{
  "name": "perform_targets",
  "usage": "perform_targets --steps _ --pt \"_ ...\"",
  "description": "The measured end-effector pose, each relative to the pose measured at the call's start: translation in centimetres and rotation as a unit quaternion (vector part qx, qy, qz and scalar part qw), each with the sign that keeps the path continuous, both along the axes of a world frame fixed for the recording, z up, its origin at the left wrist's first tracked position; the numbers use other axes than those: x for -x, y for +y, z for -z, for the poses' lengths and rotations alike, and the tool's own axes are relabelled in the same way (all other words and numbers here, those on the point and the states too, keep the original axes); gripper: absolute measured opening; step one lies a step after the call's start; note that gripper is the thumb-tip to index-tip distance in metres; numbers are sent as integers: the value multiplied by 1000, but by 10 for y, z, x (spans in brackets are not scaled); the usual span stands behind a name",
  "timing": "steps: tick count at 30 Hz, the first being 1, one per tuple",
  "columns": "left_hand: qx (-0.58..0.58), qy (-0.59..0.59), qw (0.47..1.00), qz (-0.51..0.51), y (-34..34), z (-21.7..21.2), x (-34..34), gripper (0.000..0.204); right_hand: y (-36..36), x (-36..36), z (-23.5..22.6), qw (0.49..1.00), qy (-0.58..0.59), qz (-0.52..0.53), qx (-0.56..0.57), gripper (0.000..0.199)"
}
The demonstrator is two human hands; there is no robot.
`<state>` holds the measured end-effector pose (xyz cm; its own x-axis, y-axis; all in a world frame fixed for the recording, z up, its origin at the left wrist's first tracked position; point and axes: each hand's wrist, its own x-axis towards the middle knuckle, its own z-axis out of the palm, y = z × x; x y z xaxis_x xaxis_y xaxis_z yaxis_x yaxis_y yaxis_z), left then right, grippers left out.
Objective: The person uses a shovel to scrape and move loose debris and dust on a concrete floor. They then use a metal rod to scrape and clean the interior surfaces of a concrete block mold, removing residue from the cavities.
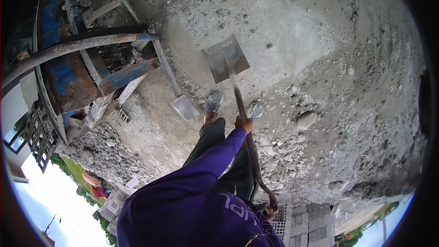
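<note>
A square-bladed shovel slants across the middle, its flat metal blade lying against the dusty ground ahead of my feet. Around the middle of its shaft my left hand is closed, at the end of a purple sleeve. My right hand, partly hidden by my shirt, grips the handle at the shaft's upper end, close to my body. The blade carries only a thin film of grey dust, with no pile on it. Just left of my shoes lies a flat grey rectangular plate.
A rusty blue metal frame machine with a curved bar stands at the left. Loose stones and gravel spread to the right, with more rubble behind the machine. Stacked grey blocks and a crate sit near me. Another person is at the lower left.
</note>
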<state>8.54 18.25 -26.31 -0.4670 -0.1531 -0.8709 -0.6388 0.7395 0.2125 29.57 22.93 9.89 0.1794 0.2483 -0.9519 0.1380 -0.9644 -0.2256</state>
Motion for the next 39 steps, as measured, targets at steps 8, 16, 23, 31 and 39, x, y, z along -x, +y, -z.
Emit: perform_targets --steps 8,16,23,31,39 --pt "7 57 997 -56 -5 81 387 46 -5 283 113 957 276 92 10 13" --pt "-26 145 988 -44 47 26 315 36 26 234 75 970 241 29 -23 34" --pt "-107 -2 994 8 -1 -24 67 37 52 152 -45 995 -23 -21 -95 32" --pt "-3 -25 996 -90 -82 104 331 52 8 280 100 988 156 -5 -23 34" --pt "-58 158 986 -11 -50 16 438 49 -41 300 128 944 303 122 42 16"
